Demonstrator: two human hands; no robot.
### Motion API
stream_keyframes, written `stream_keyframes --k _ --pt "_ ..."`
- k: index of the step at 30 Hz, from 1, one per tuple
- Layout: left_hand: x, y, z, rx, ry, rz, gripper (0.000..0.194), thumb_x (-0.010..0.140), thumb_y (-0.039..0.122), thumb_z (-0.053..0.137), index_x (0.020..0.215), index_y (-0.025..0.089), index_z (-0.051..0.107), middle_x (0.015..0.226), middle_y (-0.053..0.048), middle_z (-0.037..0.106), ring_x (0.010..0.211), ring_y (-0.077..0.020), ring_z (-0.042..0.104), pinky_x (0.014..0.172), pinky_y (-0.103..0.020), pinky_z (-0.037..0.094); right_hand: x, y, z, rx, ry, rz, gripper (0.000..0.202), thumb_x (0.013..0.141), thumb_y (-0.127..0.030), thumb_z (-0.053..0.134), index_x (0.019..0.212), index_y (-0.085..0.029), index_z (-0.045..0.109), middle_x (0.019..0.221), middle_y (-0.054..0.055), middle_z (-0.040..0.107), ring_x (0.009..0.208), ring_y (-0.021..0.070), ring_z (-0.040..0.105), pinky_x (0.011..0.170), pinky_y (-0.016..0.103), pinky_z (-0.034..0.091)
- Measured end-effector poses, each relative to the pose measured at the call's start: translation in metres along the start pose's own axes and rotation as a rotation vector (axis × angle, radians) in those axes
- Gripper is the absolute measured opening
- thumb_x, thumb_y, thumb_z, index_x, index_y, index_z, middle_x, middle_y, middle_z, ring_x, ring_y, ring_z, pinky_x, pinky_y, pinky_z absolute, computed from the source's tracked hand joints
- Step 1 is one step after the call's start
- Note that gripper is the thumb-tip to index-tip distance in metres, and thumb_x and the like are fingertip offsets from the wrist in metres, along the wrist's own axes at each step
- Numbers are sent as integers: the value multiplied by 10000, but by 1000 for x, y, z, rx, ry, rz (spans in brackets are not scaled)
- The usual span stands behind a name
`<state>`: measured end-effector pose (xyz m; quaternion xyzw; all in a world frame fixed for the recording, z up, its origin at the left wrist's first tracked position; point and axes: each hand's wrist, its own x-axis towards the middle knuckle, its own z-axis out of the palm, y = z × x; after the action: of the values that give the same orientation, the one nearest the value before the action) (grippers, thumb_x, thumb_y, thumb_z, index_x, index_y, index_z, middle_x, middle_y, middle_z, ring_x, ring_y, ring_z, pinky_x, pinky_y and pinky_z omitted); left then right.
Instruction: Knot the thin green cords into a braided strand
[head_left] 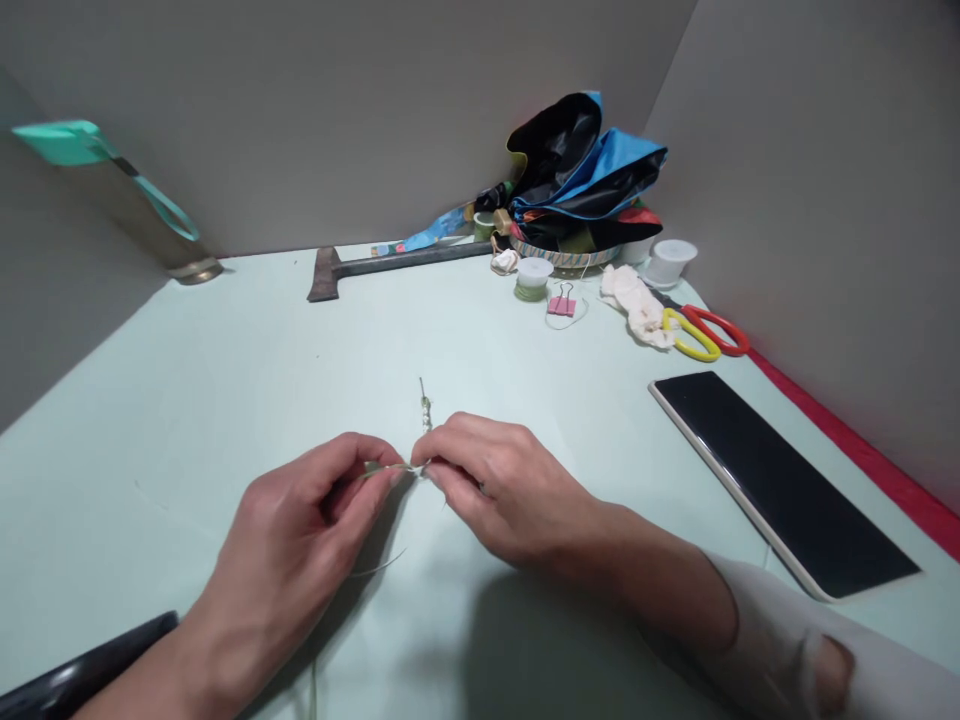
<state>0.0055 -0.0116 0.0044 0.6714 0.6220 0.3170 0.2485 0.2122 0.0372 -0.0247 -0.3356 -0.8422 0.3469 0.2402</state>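
i see left hand point(296, 525) pinching a thin green strand point(386, 468), right hand point(517, 485) pinching the knotted-looking cord point(426, 412), both with finger and thumb together; cord points to 12 o'clock from them. slack pinch could let strands slip; loose thread point(384, 568) at 7 o'clock could snag.

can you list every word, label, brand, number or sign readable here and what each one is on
None: no word, label, brand, number or sign can be read.
Black-screened device: screen dark, no text shows.
Patterned blue strip: too small and blurred to tell whether it bears lettering.
Spool of green thread: no readable label.
Cord pinched by the left hand and right hand: no lettering shows.
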Motion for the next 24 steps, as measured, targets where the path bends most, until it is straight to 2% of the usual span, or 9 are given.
stream_keyframes --k 3,9,15,18,21,24 --pt "0 -3 2 115 61 124 209 979 379 605 843 253 701 487 111 426 421 -120 364 420 -230 309 1 -2 1 24 1 13 231 1068 -162 498 1179 -189 698 1124 112 754 997 230 672 915 375 500" --pt "2 -4 8 158 35 142 201 984 374 572 896 237 689 508 104 490 416 -118 380 465 -246 307 1 -6 -1 55 -6 74 191 1050 -184 529 1145 -199 695 986 54 725 838 188 605 808 341 458" --pt "3 -2 3 74 -15 16 314 964 466 576 856 227 749 512 79 474 454 -132 372 470 -257 296 1 -6 -2 52 -50 107 204 1025 -154 543 1154 -214 689 922 23 685 802 181 560 782 340 420" --pt "4 0 2 1 -33 -94 368 941 554 628 859 229 780 534 83 394 481 -140 369 453 -248 289 1 -6 -1 49 -67 110 212 1024 -146 537 1159 -212 686 918 21 670 798 183 539 786 343 410" --pt "3 2 3 -43 -29 -151 353 901 567 658 838 241 778 552 90 321 487 -139 330 445 -250 267 2 -5 -1 59 -74 112 228 1022 -142 541 1181 -217 686 961 30 686 814 185 542 799 341 411" --pt "2 3 5 -62 -6 -152 320 884 546 678 833 246 776 556 84 338 497 -137 322 452 -258 248 3 -5 -1 95 -76 118 254 1002 -134 571 1203 -224 697 966 21 693 808 177 550 801 332 411"
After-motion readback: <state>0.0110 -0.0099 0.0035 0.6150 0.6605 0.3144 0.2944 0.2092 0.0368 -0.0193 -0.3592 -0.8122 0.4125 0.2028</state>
